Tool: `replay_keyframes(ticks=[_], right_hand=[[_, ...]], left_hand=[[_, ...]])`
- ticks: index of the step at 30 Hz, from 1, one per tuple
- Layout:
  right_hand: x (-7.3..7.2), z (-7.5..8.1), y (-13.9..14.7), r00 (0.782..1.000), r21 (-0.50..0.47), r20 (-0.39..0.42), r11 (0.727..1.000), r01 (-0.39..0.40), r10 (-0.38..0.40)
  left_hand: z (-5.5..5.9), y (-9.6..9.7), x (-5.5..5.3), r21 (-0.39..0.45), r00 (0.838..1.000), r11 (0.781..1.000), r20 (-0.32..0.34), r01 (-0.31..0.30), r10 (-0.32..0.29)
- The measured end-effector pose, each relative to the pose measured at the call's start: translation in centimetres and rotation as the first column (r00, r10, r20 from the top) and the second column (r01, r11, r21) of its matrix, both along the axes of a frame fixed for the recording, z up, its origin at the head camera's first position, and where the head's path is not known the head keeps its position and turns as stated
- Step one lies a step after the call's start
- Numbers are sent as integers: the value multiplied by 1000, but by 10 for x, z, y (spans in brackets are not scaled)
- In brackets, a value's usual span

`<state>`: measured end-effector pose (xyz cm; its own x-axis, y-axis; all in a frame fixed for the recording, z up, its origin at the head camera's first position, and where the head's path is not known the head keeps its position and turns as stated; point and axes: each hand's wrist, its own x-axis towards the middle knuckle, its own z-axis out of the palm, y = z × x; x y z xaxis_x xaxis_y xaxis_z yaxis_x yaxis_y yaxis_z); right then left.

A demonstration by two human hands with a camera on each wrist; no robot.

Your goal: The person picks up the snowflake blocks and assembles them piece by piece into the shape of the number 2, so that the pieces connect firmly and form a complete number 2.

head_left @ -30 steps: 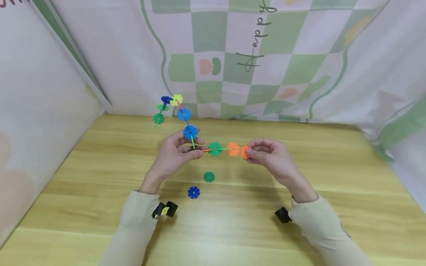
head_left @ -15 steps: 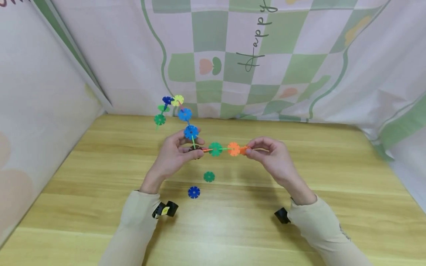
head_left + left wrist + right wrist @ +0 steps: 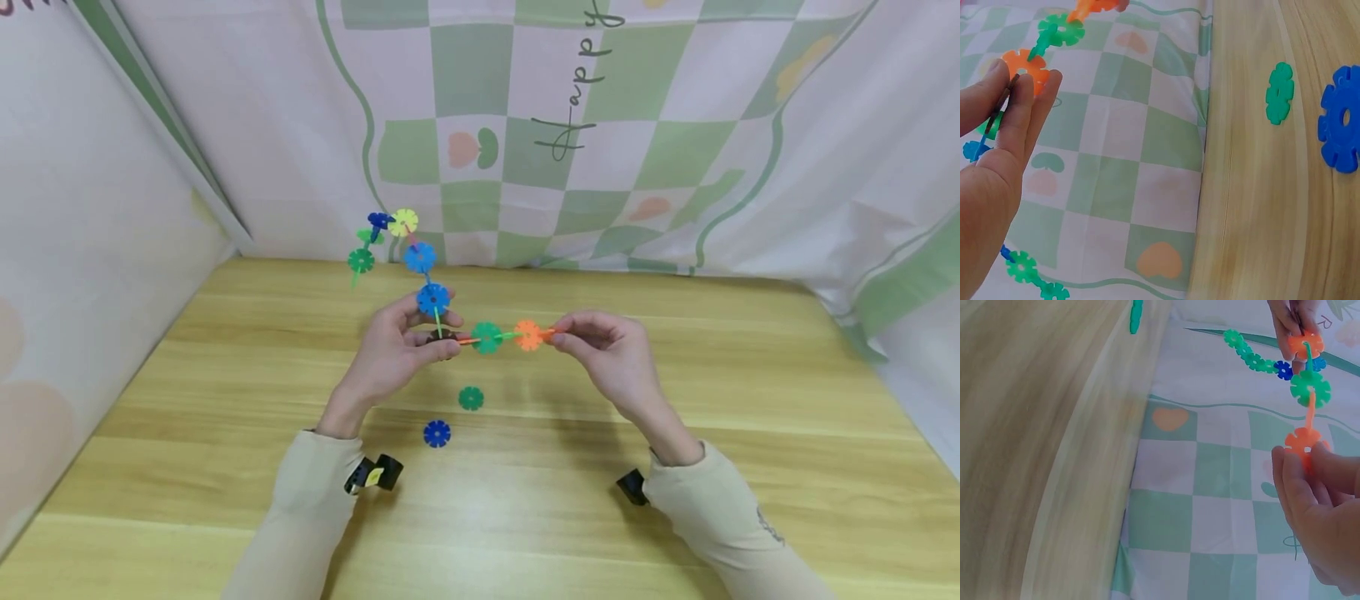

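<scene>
A bent chain of slotted plastic snowflake discs is held up over the table between my hands. My left hand (image 3: 386,354) pinches a dark brown disc (image 3: 442,337) at the chain's bend. From there, blue discs (image 3: 433,299), a yellow disc (image 3: 403,222) and green ones (image 3: 361,261) rise and curl away to the left. Towards the right run a green disc (image 3: 487,337) and an orange disc (image 3: 528,335). My right hand (image 3: 618,358) pinches another orange disc, seen edge-on and mostly covered by fingertips, right at the rim of that orange one.
On the wooden table (image 3: 750,375), a loose green disc (image 3: 471,398) and a loose dark blue disc (image 3: 437,433) lie flat in front of the hands. A checkered curtain (image 3: 547,150) hangs along the back edge. Black wrist cameras (image 3: 388,472) stick out from both sleeves.
The orange disc in my right hand has turned from face-on to edge-on against the chain's orange end disc. The chain's far left end has shifted slightly right and up.
</scene>
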<state>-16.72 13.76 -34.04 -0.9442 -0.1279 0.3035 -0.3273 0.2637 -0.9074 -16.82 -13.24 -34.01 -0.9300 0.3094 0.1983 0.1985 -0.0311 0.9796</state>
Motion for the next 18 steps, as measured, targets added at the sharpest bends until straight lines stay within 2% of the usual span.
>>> replay_keyframes(ticks=[6, 12, 18], right_hand=[[-1, -1, -1, 997, 11, -66, 1000, 29, -28], [0, -2, -3, 993, 1, -94, 998, 70, -69], [1, -1, -6, 991, -33, -115, 998, 59, -62]], left_hand=[[-1, 1, 0, 37, 1000, 999, 0, 16, -16], [-1, 3, 1, 29, 1000, 1000, -13, 14, -13], [0, 4, 2, 48, 1000, 999, -9, -5, 6]])
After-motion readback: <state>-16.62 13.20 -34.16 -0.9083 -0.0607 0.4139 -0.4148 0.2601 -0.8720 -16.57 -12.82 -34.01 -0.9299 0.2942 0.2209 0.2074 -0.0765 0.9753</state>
